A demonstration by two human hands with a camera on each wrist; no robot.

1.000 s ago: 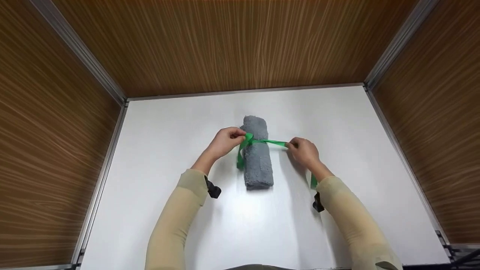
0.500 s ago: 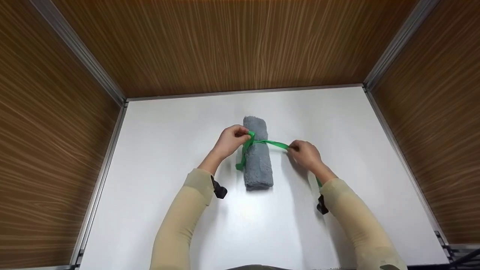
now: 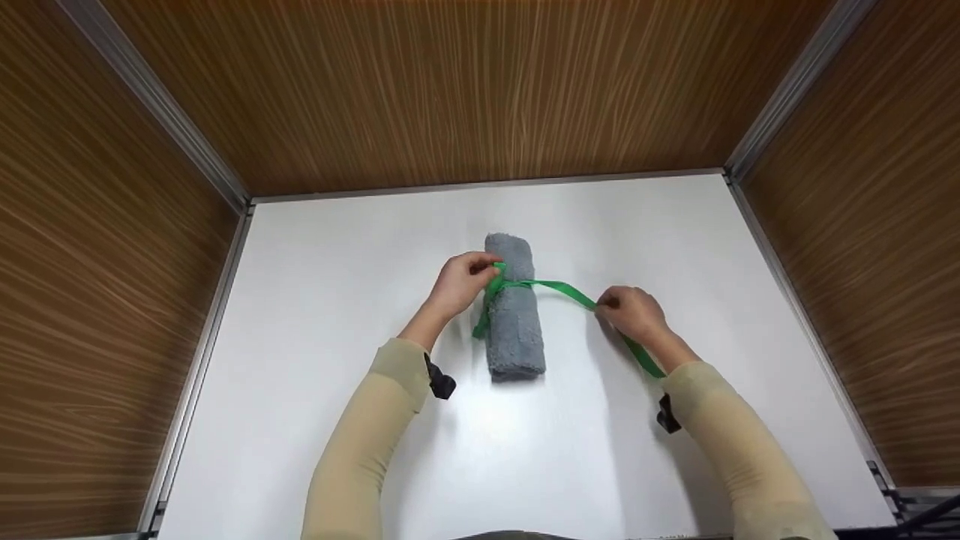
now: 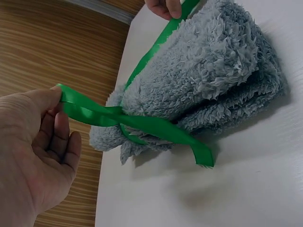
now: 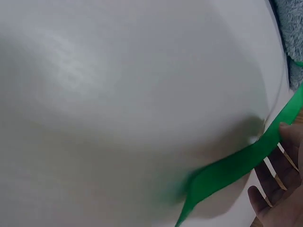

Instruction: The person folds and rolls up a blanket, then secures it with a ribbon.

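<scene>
A rolled grey towel [image 3: 512, 315] lies lengthwise in the middle of the white table [image 3: 337, 300]. A green ribbon [image 3: 559, 289] is looped around its far half. My left hand [image 3: 459, 281] pinches one ribbon end at the towel's left side; in the left wrist view that hand [image 4: 38, 151] holds the ribbon [image 4: 94, 112] between thumb and forefinger beside the towel [image 4: 208, 75]. My right hand [image 3: 634, 311] pinches the other ribbon length, drawn out to the right of the towel, its tail trailing toward my sleeve. The right wrist view shows the ribbon [image 5: 236, 163] running past my right fingers [image 5: 279, 175].
Wood-grain walls [image 3: 465, 90] with metal corner posts [image 3: 157, 105] enclose the table on the left, back and right. Black wrist-camera mounts [image 3: 441, 384] sit on both beige sleeves.
My right hand has pulled its ribbon end further right and toward me, lengthening the strand between towel and hand. The left hand stays at the towel's left side.
</scene>
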